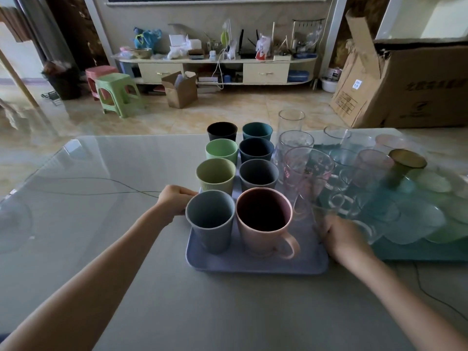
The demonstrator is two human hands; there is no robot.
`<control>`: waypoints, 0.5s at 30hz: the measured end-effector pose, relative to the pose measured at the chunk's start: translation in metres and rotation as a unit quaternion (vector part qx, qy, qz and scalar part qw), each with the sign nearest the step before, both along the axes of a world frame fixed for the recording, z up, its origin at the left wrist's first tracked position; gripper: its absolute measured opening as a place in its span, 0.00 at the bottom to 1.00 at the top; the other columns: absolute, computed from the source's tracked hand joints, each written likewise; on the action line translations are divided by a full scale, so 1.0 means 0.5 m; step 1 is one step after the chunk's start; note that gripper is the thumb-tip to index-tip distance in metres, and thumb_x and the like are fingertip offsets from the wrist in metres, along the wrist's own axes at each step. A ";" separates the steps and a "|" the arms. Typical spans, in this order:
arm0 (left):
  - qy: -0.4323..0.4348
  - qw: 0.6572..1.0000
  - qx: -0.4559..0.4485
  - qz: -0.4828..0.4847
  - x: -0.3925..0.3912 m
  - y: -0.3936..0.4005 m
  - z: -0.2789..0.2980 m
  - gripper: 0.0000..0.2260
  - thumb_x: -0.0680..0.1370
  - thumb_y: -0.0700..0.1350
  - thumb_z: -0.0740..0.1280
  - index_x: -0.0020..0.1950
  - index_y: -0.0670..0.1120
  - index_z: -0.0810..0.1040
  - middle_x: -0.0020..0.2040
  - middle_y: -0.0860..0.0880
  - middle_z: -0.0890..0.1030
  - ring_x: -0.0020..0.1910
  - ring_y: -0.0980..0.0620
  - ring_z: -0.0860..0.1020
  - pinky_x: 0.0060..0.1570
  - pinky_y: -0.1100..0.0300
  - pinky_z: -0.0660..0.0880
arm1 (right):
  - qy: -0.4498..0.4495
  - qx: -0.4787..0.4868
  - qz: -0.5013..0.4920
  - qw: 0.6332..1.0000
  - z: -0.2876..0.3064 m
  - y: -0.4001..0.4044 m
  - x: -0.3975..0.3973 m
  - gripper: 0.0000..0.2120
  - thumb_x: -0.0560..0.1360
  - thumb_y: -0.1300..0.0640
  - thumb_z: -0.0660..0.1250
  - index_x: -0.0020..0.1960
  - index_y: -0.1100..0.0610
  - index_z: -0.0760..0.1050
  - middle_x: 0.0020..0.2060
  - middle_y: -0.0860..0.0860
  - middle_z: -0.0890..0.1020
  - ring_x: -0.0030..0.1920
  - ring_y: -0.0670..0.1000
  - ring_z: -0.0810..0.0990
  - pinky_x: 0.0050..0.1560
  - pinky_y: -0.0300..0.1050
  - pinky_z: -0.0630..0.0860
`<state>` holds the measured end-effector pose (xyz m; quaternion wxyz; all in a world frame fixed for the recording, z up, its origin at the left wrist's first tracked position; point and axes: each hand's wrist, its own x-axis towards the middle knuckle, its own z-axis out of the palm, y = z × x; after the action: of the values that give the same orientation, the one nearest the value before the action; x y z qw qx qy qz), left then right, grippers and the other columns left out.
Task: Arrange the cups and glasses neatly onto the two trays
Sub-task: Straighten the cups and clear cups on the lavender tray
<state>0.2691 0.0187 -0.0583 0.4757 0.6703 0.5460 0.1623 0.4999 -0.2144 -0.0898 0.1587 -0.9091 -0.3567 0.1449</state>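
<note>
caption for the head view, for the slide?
Both hands, left hand and right hand, grip the purple tray of coloured cups beside the teal tray of glasses.

Near tray [255,266] is lavender-blue, the other tray [417,252] teal. Cups run black [222,131], teal [257,130], mint [221,149], navy [256,149], pale yellow-green [215,176], grey [258,175], slate blue [210,221], then a pink mug [264,221]. One glass [293,164] has a pink floral print; another glass [405,168] is amber-olive.

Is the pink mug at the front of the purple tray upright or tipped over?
Upright: the pink mug stands on its base on the purple tray, mouth facing up.
</note>
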 end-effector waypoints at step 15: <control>-0.097 0.991 0.011 0.096 -0.087 -0.027 0.037 0.04 0.71 0.33 0.72 0.45 0.37 0.82 0.43 0.40 0.82 0.36 0.49 0.79 0.28 0.63 0.80 | 0.077 0.086 -0.072 0.991 0.045 -0.126 -0.084 0.13 0.75 0.66 0.52 0.50 0.56 0.74 0.37 0.58 0.80 0.28 0.58 0.82 0.26 0.49 0.80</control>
<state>0.2256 0.0052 -0.0399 0.5012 0.6008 0.5573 0.2780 0.4579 -0.2775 -0.0672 0.2738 -0.9016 -0.2878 0.1715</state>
